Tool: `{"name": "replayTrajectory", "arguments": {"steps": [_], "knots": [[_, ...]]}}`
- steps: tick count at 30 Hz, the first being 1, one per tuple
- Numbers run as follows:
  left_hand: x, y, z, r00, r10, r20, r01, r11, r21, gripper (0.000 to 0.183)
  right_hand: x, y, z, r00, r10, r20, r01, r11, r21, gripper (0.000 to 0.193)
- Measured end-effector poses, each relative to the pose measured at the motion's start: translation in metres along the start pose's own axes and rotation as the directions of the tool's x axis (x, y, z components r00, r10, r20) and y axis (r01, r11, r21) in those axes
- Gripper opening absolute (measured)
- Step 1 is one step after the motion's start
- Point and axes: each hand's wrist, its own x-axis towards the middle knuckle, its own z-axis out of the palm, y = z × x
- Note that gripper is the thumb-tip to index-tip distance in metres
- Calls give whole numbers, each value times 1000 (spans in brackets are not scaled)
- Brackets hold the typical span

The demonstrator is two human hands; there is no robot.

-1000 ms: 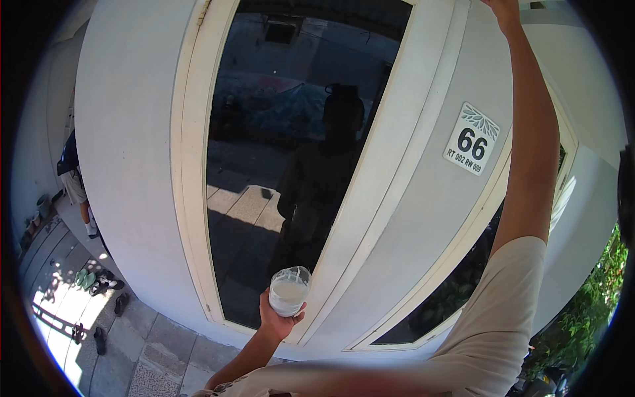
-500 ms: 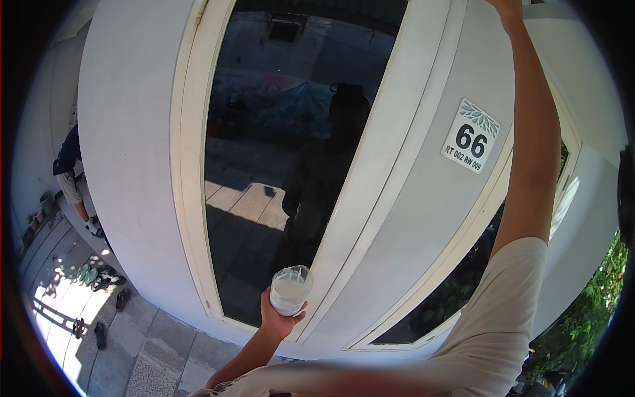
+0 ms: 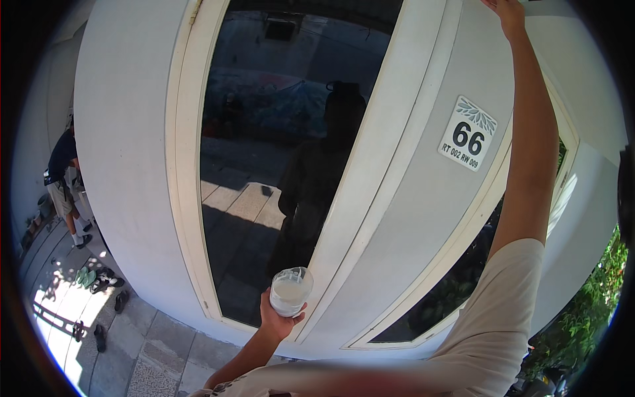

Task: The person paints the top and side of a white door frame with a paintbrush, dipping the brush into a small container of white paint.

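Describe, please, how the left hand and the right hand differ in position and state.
The left hand is low in the view; the right hand is raised at its top edge. The left hand grips a clear container with white contents; the right hand's fingers are partly cut off, so its hold cannot be told. Both hands are bare.

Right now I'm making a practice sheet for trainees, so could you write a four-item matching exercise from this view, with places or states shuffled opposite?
1. Left hand
2. Right hand
3. Clear container
4. White plaque

A. Raised at the picture's top edge
B. Fixed to the grey wall
C. Partly filled with whitish contents
D. Holding the container

Pairs: 1-D; 2-A; 3-C; 4-B
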Motion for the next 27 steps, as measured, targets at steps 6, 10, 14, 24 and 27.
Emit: {"name": "replayTrajectory", "arguments": {"steps": [6, 10, 14, 24, 27], "knots": [[0, 4, -1, 1000, 0, -20, 0, 1000, -18, 56, -10, -32, 23, 984, -88, -152, 87, 996, -11, 25], [-5, 0, 14, 998, 8, -59, -8, 1000, -2, 56, -8, -6, 36, 991, -55, -125, 60, 998, 35, 25], [-8, 0, 14, 999, 1, -49, -1, 1000, -5, 55, 6, 0, 5, 988, -29, -150, 2, 985, -174, 24], [-11, -1, 7, 999, 11, -42, -11, 1000, -3, 53, -6, -12, 25, 980, -97, -172, 49, 964, -263, 22], [-14, -1, 1, 1000, 10, -11, -10, 1000, 13, 54, -29, -22, 11, 944, -176, -280, 90, 952, -293, 21]]}}
